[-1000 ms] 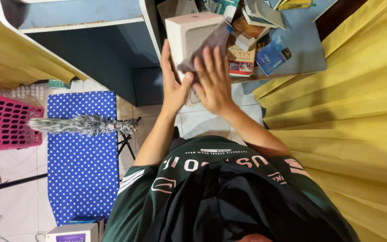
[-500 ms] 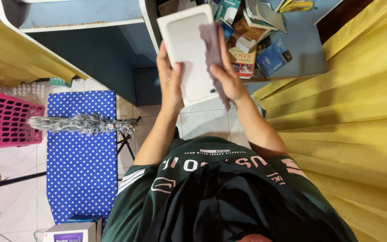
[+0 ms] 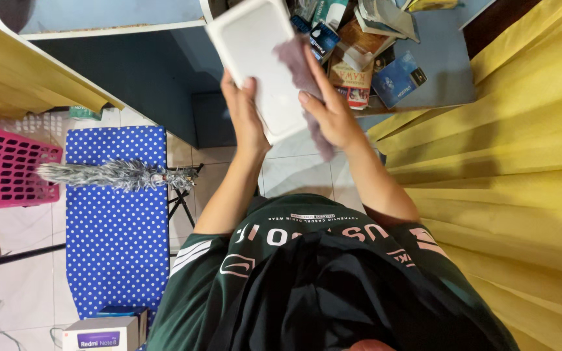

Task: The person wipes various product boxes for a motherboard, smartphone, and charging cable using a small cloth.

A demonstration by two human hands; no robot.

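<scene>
box position: you hold the white box up in front of your chest, above the tiled floor and just before the cluttered shelf. its long axis runs away from you, tilted slightly left. your left hand grips the near left edge, fingers curled around it, thumb on the face. your right hand lies on the right side, fingers pressed together, pinning a purplish cloth flat against the face; the cloth's tail hangs below. both hands touch it equally. box appears plain, flat, rounded corners, no visible marks.
</scene>
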